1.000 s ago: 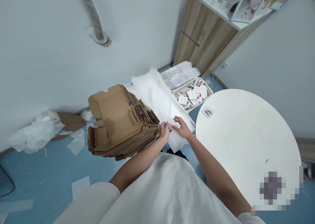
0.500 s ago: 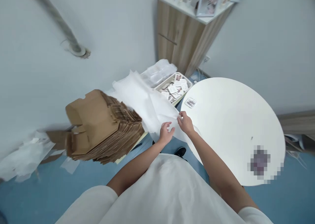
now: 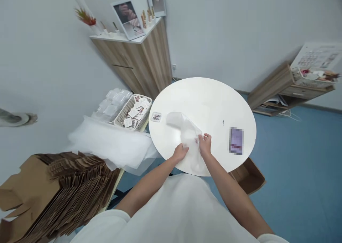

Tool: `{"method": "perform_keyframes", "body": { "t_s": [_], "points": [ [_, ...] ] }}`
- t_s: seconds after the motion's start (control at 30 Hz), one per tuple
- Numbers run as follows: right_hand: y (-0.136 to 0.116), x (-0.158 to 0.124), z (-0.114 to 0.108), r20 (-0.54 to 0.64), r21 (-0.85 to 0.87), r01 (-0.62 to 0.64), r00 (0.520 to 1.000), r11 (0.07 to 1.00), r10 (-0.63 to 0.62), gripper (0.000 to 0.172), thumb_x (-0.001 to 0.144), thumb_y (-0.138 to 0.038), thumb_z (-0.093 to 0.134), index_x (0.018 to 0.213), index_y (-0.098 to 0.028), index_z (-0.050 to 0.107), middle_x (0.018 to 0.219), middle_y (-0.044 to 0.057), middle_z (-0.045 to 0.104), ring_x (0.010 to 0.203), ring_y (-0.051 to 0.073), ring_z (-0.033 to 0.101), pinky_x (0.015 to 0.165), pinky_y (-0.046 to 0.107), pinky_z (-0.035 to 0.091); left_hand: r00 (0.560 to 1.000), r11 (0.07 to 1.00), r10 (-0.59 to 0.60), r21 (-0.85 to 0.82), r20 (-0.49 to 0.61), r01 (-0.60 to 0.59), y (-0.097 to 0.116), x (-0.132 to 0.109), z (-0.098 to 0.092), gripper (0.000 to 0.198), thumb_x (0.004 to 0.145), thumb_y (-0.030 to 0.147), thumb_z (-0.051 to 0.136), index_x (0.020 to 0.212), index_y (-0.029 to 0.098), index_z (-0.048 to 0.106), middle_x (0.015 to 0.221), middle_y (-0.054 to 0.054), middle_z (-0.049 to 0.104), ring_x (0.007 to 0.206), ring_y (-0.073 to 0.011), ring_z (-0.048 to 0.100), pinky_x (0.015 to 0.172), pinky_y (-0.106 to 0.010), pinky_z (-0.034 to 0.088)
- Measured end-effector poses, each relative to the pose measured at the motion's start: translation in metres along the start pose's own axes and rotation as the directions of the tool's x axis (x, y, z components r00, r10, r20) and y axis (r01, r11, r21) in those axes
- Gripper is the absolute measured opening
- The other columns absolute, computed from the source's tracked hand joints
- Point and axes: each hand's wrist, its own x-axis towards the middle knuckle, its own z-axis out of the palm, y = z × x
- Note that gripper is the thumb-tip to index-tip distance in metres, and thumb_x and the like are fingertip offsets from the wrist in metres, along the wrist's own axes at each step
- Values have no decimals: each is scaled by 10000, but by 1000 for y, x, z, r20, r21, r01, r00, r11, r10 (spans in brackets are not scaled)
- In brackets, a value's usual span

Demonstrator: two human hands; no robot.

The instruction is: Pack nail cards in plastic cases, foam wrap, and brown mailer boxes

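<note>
The right hand (image 3: 205, 145) pinches a thin white sheet (image 3: 188, 133) over the round white desk (image 3: 213, 97) — the left hand (image 3: 180, 152) is at the sheet's left side, but I can't tell if it grips. Small cards (image 3: 136, 110) in a basket (image 3: 123, 112) and a white board (image 3: 317, 56) have marks — too tiny to read

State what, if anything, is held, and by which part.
Right hand holds the white sheet by its right edge; left hand is at its left edge, grip unclear.
</note>
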Motion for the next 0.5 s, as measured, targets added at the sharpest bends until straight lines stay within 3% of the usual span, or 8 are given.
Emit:
{"method": "perform_keyframes", "body": {
  "t_s": [0.13, 0.27, 0.4, 0.5],
  "points": [
    [31, 7, -24, -24, 12, -193, 981, 981, 193, 487, 769, -404, 424, 1202, -211, 311, 1042, 112, 571, 769, 194, 634, 656, 345, 522, 999, 983, -52, 179, 1, 51, -2, 10, 9, 134, 754, 291, 532, 676, 185, 513, 664, -37, 616, 705, -193, 604, 664, -283, 434],
    [46, 13, -38, 112, 20, -233, 967, 972, 229, 619, 723, -438, 519, 1252, -206, 295, 1082, 132, 570, 789, 206, 639, 655, 344, 526, 998, 952, -58, 301, 5, 53, -11, 11, -1, 172, 743, 216, 518, 593, 205, 433, 536, 9, 528, 611, -175, 571, 649, -283, 417],
    [27, 36, -33, 248, 132, -236, 948, 963, 199, 688, 695, -412, 579, 1284, -211, 285, 972, 81, 614, 708, 183, 630, 636, 334, 518, 1000, 930, -21, 368, -4, 21, -18, 8, -9, 217, 727, 215, 543, 577, 214, 386, 532, 31, 479, 627, -171, 551, 665, -281, 409],
    [0, 57, -26, 202, 134, -115, 976, 984, 87, 636, 676, -381, 583, 1248, -226, 353, 896, 31, 609, 672, 144, 592, 628, 293, 497, 1000, 926, -2, 377, -22, 10, -17, 9, -8, 226, 744, 263, 548, 593, 217, 386, 567, 20, 491, 653, -176, 547, 664, -280, 407]
  ]
}}
